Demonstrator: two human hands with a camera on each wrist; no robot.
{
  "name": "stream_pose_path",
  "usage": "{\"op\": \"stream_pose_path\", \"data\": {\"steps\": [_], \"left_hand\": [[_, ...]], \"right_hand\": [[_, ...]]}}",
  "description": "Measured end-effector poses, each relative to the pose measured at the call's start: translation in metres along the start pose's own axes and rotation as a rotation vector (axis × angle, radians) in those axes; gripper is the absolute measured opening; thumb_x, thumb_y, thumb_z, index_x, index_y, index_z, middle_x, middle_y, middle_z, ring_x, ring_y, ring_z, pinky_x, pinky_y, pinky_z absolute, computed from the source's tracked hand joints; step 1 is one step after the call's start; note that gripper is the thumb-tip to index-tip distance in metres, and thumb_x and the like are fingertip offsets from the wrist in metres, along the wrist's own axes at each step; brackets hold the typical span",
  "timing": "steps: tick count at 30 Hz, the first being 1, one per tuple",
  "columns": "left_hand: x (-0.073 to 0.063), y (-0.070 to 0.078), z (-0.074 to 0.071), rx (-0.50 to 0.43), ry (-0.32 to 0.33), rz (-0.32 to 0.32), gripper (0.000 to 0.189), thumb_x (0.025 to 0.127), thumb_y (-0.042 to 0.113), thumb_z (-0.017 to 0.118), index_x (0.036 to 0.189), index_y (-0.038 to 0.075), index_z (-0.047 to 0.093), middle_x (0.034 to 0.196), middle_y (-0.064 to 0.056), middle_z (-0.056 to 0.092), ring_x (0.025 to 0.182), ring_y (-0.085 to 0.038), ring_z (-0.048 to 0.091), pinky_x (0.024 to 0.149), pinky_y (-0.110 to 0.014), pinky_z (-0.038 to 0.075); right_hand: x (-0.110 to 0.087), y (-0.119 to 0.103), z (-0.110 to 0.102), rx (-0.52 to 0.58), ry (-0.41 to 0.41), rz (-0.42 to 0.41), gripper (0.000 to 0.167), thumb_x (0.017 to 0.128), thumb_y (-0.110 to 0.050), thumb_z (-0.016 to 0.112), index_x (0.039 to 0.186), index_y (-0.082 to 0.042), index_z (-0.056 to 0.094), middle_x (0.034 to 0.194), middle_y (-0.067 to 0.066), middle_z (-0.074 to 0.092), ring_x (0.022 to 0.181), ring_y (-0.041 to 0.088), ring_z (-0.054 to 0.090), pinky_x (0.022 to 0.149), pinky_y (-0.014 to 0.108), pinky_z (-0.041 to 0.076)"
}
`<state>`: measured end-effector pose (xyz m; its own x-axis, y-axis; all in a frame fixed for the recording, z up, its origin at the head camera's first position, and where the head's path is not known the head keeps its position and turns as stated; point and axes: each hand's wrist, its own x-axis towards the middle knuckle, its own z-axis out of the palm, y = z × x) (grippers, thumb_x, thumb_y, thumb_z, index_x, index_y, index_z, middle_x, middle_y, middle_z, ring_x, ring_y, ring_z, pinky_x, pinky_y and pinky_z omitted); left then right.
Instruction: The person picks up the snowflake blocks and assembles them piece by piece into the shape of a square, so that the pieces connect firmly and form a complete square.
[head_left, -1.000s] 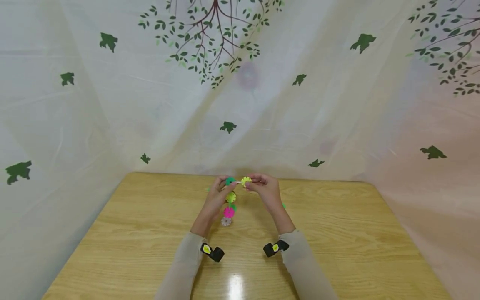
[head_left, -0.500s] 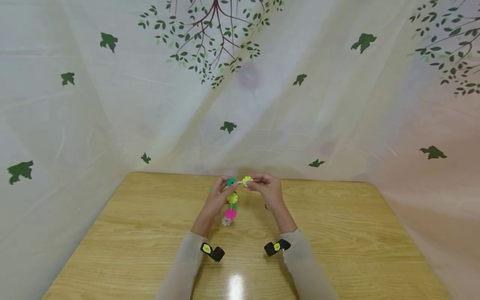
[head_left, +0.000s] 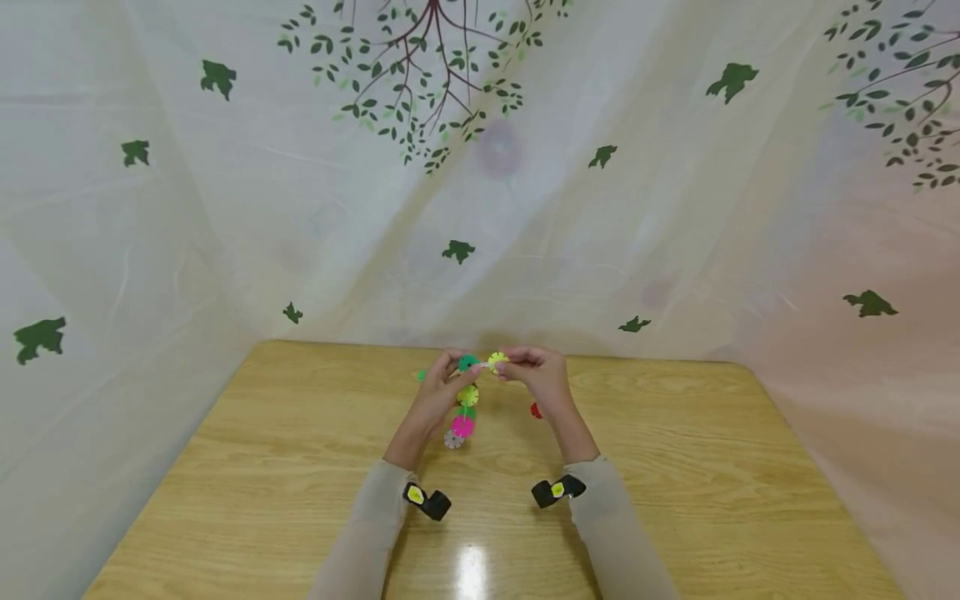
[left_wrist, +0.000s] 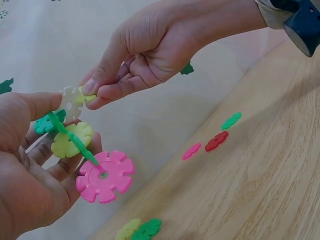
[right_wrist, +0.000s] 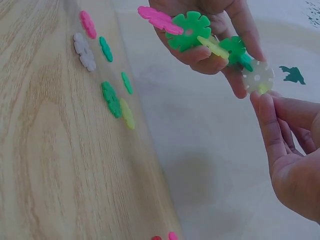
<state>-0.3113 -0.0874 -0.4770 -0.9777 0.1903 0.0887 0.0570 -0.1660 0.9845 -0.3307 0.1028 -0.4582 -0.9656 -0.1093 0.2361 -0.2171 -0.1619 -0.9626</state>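
Observation:
My left hand [head_left: 435, 396] grips a chain of interlocking snowflake discs above the far part of the table. In the left wrist view the chain runs from a pink disc [left_wrist: 106, 177] through a green disc edge-on and a yellow disc [left_wrist: 72, 141] to a teal disc [left_wrist: 49, 122] and a whitish disc [left_wrist: 71, 103] by my left thumb. My right hand [head_left: 542, 379] pinches another yellow disc [head_left: 497, 362] between thumb and fingertips, and it meets the whitish disc's edge. How deep the slots sit in each other is hidden by the fingers.
Loose discs lie on the wooden table [head_left: 300, 475]: a red one [left_wrist: 216, 141] between pink and green ones, and a grey one [right_wrist: 84, 52] near several pink, green and yellow ones. A printed cloth [head_left: 360, 250] hangs behind the table's far edge.
Both hands have shifted slightly to the right with the discs. The red disc by my right wrist has come into view. Both grips look the same.

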Motion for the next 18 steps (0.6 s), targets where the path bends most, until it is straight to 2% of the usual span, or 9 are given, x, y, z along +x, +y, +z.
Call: {"op": "stream_pose_path", "data": {"steps": [5,13,16,18], "left_hand": [[-0.0011,0.0009,-0.0003,-0.013,0.018,0.004,0.025,0.104,0.015,0.058,0.126,0.004,0.051,0.113,-0.007,0.062,0.074,-0.007,0.055,0.057,-0.020,0.047],[-0.0014,0.0028,-0.0031,0.007,0.018,-0.036,0.036,0.106,0.020,0.055,0.137,0.002,0.049,0.122,-0.009,0.062,0.087,-0.011,0.058,0.065,-0.023,0.051],[-0.0011,0.0040,-0.0036,0.011,0.006,-0.050,0.038,0.106,0.022,0.055,0.140,0.005,0.050,0.125,-0.010,0.063,0.089,-0.013,0.058,0.067,-0.025,0.051],[-0.0008,0.0049,-0.0032,0.009,0.004,-0.060,0.037,0.106,0.023,0.056,0.140,0.008,0.051,0.123,-0.007,0.063,0.089,-0.014,0.058,0.067,-0.026,0.051]], "right_hand": [[0.0001,0.0007,0.0022,0.010,-0.005,0.009,0.028,0.085,0.015,0.072,0.110,0.024,0.063,0.079,-0.002,0.072,0.069,0.011,0.073,0.069,0.028,0.064],[-0.0001,-0.0010,0.0060,0.019,-0.012,0.039,0.028,0.087,0.014,0.071,0.112,0.023,0.063,0.081,0.000,0.071,0.071,0.011,0.074,0.071,0.028,0.063],[0.0003,-0.0009,0.0054,0.007,-0.014,0.042,0.027,0.088,0.013,0.070,0.112,0.022,0.064,0.082,0.000,0.071,0.072,0.011,0.074,0.072,0.027,0.063],[0.0004,-0.0010,0.0052,-0.005,-0.017,0.039,0.026,0.088,0.012,0.070,0.112,0.021,0.065,0.082,0.000,0.071,0.072,0.010,0.074,0.072,0.028,0.063]]}}
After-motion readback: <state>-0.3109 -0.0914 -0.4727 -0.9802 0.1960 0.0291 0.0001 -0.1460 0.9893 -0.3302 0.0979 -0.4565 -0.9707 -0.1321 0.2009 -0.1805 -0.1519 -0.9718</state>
